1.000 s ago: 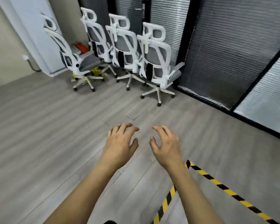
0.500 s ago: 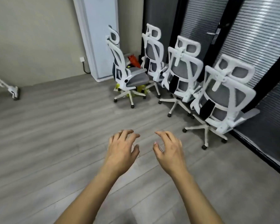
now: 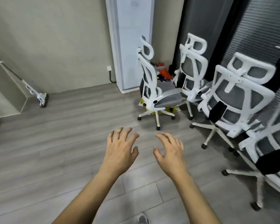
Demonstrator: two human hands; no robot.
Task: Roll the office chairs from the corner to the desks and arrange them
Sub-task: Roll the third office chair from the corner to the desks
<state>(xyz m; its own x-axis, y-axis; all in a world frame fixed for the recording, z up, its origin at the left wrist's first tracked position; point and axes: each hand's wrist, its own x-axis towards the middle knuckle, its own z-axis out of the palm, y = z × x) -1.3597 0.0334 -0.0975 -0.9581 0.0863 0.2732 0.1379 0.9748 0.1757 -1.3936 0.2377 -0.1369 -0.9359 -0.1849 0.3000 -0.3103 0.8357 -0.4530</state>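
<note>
Head view: left hand [image 3: 121, 151] and right hand [image 3: 170, 152] hover over the floor [image 3: 55, 151], fingers [image 3: 128, 135] spread, loosely bent, gripping nothing, probably pre-shaped for a backrest. Four office chairs [image 3: 233, 101] sit bunched in the corner beside the white cabinet [image 3: 132, 46], apart from both hands. White frames, grey mesh, castor bases; the leftmost chair [image 3: 168, 98] is side-on.

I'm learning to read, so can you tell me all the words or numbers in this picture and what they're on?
None can be read.
Tall white unit: a faint mark near its top, too blurred to read.
Yellow packet under the side-facing chair: dark print, too blurred to read.
Black patch on a chair back: no letters show.
</note>
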